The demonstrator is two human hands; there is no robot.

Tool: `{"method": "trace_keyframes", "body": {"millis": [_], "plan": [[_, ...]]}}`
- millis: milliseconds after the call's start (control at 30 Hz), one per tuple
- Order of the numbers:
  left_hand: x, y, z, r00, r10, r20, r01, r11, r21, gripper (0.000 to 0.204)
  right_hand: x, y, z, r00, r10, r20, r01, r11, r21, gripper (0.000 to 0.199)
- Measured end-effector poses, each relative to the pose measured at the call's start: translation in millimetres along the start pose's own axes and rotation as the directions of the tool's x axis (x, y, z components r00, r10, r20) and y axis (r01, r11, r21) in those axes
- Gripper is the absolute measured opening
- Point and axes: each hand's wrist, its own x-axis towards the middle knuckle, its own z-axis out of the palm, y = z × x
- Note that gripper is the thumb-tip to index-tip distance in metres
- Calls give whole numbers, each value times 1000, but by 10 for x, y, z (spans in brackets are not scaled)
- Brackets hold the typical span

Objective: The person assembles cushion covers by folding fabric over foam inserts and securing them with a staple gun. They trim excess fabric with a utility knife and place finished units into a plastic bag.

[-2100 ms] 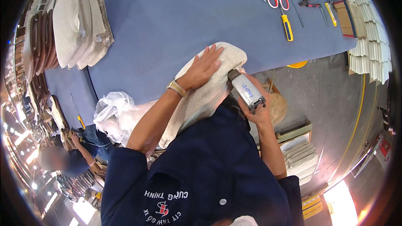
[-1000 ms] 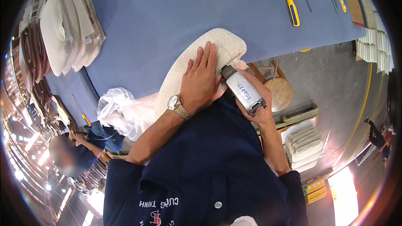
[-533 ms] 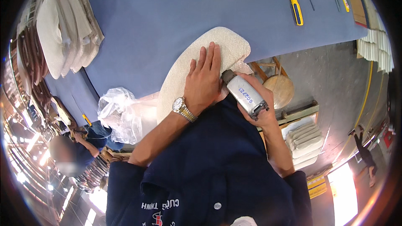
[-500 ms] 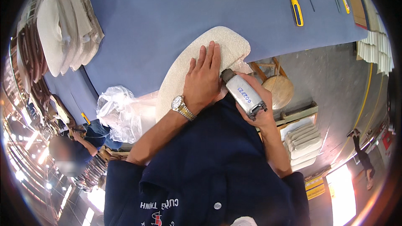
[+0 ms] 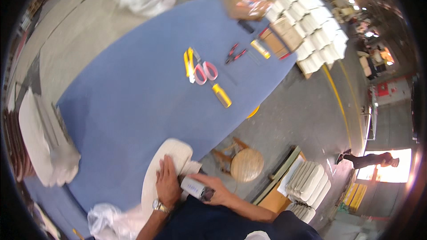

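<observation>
A cream fabric-covered seat pad (image 5: 174, 147) with a curved edge lies at the near edge of the blue-covered table. Flat on top of it rests my left hand (image 5: 168, 186), fingers stretched out, a metal-banded watch on its wrist. My right hand (image 5: 217, 190) is closed around a silver staple gun (image 5: 194, 188), whose dark nose is by the pad's right side, close to my left hand. Whether the nose touches the pad I cannot tell. A loose flap of fabric (image 5: 192, 167) sticks out from the pad's right edge.
On the table (image 5: 129, 89) lie scissors (image 5: 206, 73), a yellow-handled screwdriver (image 5: 221, 95), a yellow cutter (image 5: 189, 64) and red-handled pliers (image 5: 235, 54). Stacked cream pads (image 5: 44, 138) stand at left. A round wooden stool (image 5: 247, 165) and more pads (image 5: 309, 182) are at right. Clear plastic (image 5: 104, 220) lies near left.
The view has swung up and to the right, bringing the far table edge, a box and white stacks into sight. My left hand still lies on the pad; my right still grips the staple gun.
</observation>
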Motion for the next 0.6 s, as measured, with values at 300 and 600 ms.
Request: {"method": "trace_keyframes", "body": {"millis": [300,600], "plan": [[-103,-211,13,998,44,-35,-45,998,-38,95,48,89,111,992,-86,-88,80,994,-80,73],[-321,59,-402,992,-121,29,117,987,108,87,65,97,154,965,-196,-172,175,976,-129,71]]}}
